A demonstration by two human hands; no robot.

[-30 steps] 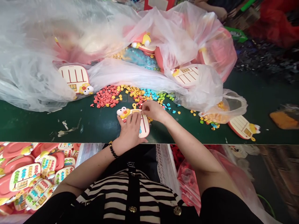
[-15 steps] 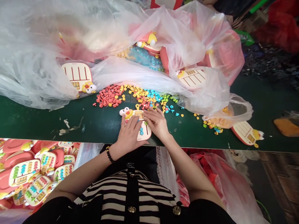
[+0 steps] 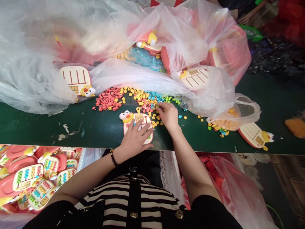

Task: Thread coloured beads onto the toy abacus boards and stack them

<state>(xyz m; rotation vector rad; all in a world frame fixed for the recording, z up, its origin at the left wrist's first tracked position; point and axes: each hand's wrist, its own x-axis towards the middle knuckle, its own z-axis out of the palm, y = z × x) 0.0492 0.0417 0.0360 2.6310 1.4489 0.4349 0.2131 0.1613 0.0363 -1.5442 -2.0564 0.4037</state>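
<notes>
A cream and red toy board (image 3: 148, 122) with a yellow duck head and big white eyes lies at the table's near edge. My left hand (image 3: 134, 136) rests flat across it with fingers spread, covering much of its slots. My right hand (image 3: 169, 116) is over the loose pieces right of the board, thumb and fingertips pinched together. Whatever is between those fingertips is too small to make out. Red pieces (image 3: 108, 98), yellow pieces (image 3: 156, 119), blue pieces (image 3: 152, 95) and green pieces (image 3: 175, 100) lie in a heap beyond the board.
Clear plastic bags (image 3: 152, 78) line the far side of the green table (image 3: 100, 127). Slotted boards lie at left (image 3: 76, 78), back right (image 3: 194, 78) and far right (image 3: 250, 135). Below left, a bin holds several filled boards (image 3: 28, 178). A red bag (image 3: 228, 181) sits below right.
My right hand has left the board and moved right and away from me to the loose pieces, closing its fingertips. My left hand stays on the board, its fingers now further across the slots.
</notes>
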